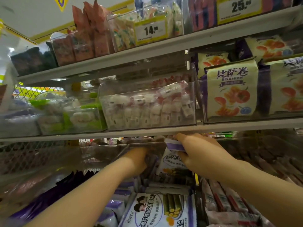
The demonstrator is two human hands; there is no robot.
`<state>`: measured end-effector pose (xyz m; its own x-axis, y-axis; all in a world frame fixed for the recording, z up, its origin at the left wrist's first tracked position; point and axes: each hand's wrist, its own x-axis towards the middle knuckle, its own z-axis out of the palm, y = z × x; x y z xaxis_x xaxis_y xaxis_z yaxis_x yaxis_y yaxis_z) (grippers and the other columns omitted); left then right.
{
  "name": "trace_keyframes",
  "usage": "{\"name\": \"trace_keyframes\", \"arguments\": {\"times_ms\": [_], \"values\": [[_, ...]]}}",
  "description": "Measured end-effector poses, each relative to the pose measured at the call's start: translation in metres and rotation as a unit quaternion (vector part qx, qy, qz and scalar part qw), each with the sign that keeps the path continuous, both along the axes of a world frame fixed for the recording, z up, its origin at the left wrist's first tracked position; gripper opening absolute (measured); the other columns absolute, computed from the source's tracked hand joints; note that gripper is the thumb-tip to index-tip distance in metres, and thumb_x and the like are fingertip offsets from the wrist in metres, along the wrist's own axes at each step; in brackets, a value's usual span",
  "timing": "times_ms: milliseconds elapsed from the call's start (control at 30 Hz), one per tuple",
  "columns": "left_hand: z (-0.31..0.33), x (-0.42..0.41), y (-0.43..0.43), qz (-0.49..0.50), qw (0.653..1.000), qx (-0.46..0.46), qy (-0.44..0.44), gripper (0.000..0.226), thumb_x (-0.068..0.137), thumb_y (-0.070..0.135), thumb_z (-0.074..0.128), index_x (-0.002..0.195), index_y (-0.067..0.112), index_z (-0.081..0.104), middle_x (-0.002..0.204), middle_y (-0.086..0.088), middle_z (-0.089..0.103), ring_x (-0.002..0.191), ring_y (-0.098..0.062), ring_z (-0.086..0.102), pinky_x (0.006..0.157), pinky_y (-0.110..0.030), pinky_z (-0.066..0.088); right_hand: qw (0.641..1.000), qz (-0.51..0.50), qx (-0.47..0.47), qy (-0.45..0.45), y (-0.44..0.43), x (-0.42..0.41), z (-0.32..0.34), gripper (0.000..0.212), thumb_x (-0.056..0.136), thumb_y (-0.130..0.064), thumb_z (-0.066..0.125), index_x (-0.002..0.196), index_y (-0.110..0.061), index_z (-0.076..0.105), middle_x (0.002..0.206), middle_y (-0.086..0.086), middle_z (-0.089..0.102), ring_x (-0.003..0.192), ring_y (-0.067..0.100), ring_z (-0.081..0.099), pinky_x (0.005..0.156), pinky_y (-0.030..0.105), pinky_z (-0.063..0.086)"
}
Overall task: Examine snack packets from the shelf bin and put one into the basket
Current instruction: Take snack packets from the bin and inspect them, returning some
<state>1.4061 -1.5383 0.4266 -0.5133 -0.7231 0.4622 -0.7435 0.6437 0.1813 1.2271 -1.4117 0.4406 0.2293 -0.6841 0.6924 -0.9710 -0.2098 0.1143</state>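
- We see both bare hands reaching into a clear plastic shelf bin (114, 154) on the lower shelf, under the grey shelf edge (147, 131).
- Our right hand (199, 153) has its fingers closed around the purple top seam of a snack packet (172, 163), thumb underneath and fingers over the top.
- The snack packet stands upright in the bin, right of centre, touching the right hand. It is white with a purple band along the top, printed dark characters in an oval frame, and green rolls with yellow ends pictured lower down.
- Our left hand (137, 161) is just left of that packet, deeper among dark purple packets; its fingers are hidden, so we cannot tell whether they grip anything.
- A second packet (157, 210) of the same design lies nearer to us, tilted, showing two cartoon figures beside the green rolls.
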Motion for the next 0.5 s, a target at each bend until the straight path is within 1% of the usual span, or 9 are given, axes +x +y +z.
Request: {"name": "trace_keyframes", "arguments": {"times_ms": [33,100,133,167,200,267,333,400,500], "values": [[0.003,0.004,0.004,0.007,1.0,-0.014,0.016,0.041,0.09,0.004,0.05,0.127,0.022,0.053,0.121,0.0,0.059,0.113,-0.02,0.057,0.093,-0.028,0.048,1.0,-0.01,0.0,0.008,-0.003,0.001,0.001,0.011,0.093,-0.031,0.052,0.1,-0.031,0.044,0.097,-0.007,0.06,0.078,0.016,0.051,0.065,0.026,0.039],[0.005,0.012,0.017,0.016,0.996,-0.076,0.039,0.029,0.087,0.01,0.057,0.115,0.02,0.06,0.105,0.002,0.062,0.1,-0.019,0.062,0.08,-0.02,0.049,1.0,-0.024,0.002,0.016,-0.007,0.003,0.002,0.012,0.093,-0.029,0.052,0.094,-0.031,0.04,0.102,-0.003,0.063,0.084,0.022,0.058,0.066,0.029,0.04],[0.004,0.014,0.024,0.007,0.994,-0.103,0.031,0.022,0.087,0.014,0.059,0.107,0.021,0.063,0.093,0.006,0.061,0.091,-0.017,0.062,0.07,-0.013,0.045,0.999,-0.032,0.005,0.017,-0.009,0.004,0.003,0.01,0.093,-0.028,0.052,0.096,-0.032,0.043,0.104,-0.002,0.064,0.088,0.024,0.061,0.067,0.029,0.041],[0.002,0.013,0.032,-0.007,0.995,-0.101,0.006,0.018,0.088,0.017,0.06,0.103,0.024,0.066,0.086,0.011,0.06,0.086,-0.014,0.061,0.065,-0.007,0.041,0.999,-0.036,0.002,0.016,-0.01,0.005,0.003,0.008,0.093,-0.029,0.051,0.1,-0.031,0.048,0.105,-0.001,0.065,0.091,0.025,0.062,0.068,0.03,0.043],[0.0,0.009,0.038,-0.019,0.996,-0.077,-0.038,0.018,0.09,0.019,0.06,0.104,0.027,0.068,0.089,0.012,0.063,0.088,-0.013,0.062,0.067,-0.004,0.04,0.999,-0.04,-0.001,0.015,-0.011,0.005,0.003,0.012,0.093,-0.029,0.052,0.105,-0.029,0.051,0.106,0.0,0.065,0.092,0.026,0.063,0.07,0.032,0.046],[-0.008,-0.004,0.042,-0.02,0.987,-0.036,-0.155,0.026,0.096,0.022,0.054,0.119,0.028,0.066,0.116,0.006,0.066,0.104,-0.016,0.062,0.086,-0.016,0.045,0.999,-0.042,-0.01,0.014,-0.012,0.007,0.002,0.018,0.092,-0.03,0.052,0.11,-0.027,0.054,0.108,0.0,0.066,0.093,0.026,0.064,0.074,0.034,0.051],[-0.015,-0.018,0.038,0.006,0.967,-0.014,-0.256,0.032,0.1,0.018,0.047,0.13,0.024,0.059,0.131,-0.004,0.06,0.114,-0.025,0.059,0.097,-0.033,0.047,0.999,-0.041,-0.012,0.011,-0.012,0.008,-0.001,0.026,0.092,-0.032,0.054,0.118,-0.028,0.053,0.111,-0.001,0.066,0.096,0.024,0.064,0.077,0.034,0.053],[-0.02,-0.026,0.033,0.021,0.953,-0.015,-0.303,0.034,0.101,0.013,0.045,0.133,0.018,0.056,0.131,-0.012,0.059,0.114,-0.031,0.058,0.098,-0.041,0.048,0.999,-0.039,-0.014,0.01,-0.015,0.009,-0.005,0.033,0.092,-0.032,0.054,0.125,-0.029,0.05,0.115,-0.001,0.066,0.098,0.023,0.064,0.079,0.035,0.054],[-0.023,-0.031,0.027,0.027,0.942,-0.016,-0.333,0.037,0.1,0.009,0.048,0.137,0.015,0.051,0.132,-0.014,0.057,0.116,-0.033,0.057,0.098,-0.042,0.048,0.998,-0.061,0.007,-0.017,-0.021,0.007,-0.005,0.032,0.093,-0.03,0.054,0.125,-0.029,0.049,0.121,0.0,0.063,0.104,0.023,0.063,0.082,0.034,0.053]]}}
